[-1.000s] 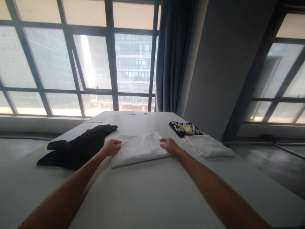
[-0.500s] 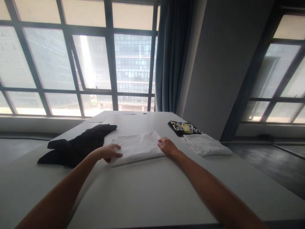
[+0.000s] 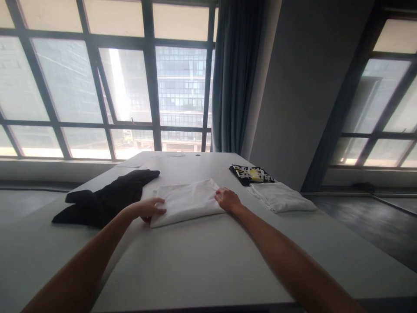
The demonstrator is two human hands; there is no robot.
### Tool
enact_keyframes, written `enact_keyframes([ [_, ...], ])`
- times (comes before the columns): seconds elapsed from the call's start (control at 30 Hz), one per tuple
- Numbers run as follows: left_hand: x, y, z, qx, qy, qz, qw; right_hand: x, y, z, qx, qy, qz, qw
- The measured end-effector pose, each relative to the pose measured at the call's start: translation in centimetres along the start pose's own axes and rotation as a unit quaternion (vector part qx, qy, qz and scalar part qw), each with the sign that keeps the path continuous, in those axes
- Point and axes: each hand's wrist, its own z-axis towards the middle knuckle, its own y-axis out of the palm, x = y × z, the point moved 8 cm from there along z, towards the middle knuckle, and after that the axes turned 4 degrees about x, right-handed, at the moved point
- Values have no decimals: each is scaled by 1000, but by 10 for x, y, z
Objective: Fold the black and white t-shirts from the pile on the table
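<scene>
Both hands have slid toward the near corners of the folded white shirt [image 3: 187, 201] since a second ago, when they lay further up along its side edges. Now the left hand [image 3: 148, 208] has its fingers curled around the shirt's near left corner, seemingly with the cloth between thumb and fingers, though how firm the hold is I cannot tell. The right hand [image 3: 227, 199] lies flat and loose on the near right edge — touching, not clasping. The shirt sits in the middle of a broad pale grey table [image 3: 202, 265], slightly skewed to its edge. Just left of it sprawls a crumpled black garment [image 3: 109, 198]; to the right lies a second folded white shirt [image 3: 282, 196], and beyond that a folded black shirt with a yellow print [image 3: 251, 174]. Behind the table stand tall grid windows [image 3: 97, 78], a dark blue curtain [image 3: 236, 74] and a grey pillar [image 3: 302, 82] — daylight floods in.
</scene>
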Motion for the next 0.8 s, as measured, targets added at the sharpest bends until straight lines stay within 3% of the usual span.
enact_keyframes([
  [0.1,8,-16,22,171,81,32,981,0,2,1,-8,-7,6,1000],
  [0.2,14,-19,37,251,128,57,958,2,5,1,-12,-11,10,1000],
  [0.43,25,-39,26,310,135,50,940,-2,1,1,4,-33,31,999],
  [0.6,15,-31,23,251,92,134,954,-4,2,-1,-12,-23,11,1000],
  [0.67,16,-28,18,257,88,185,945,-5,3,-1,-23,-21,0,1000],
  [0.8,50,-13,-10,316,170,238,903,-7,3,-1,-27,-26,-12,999],
])
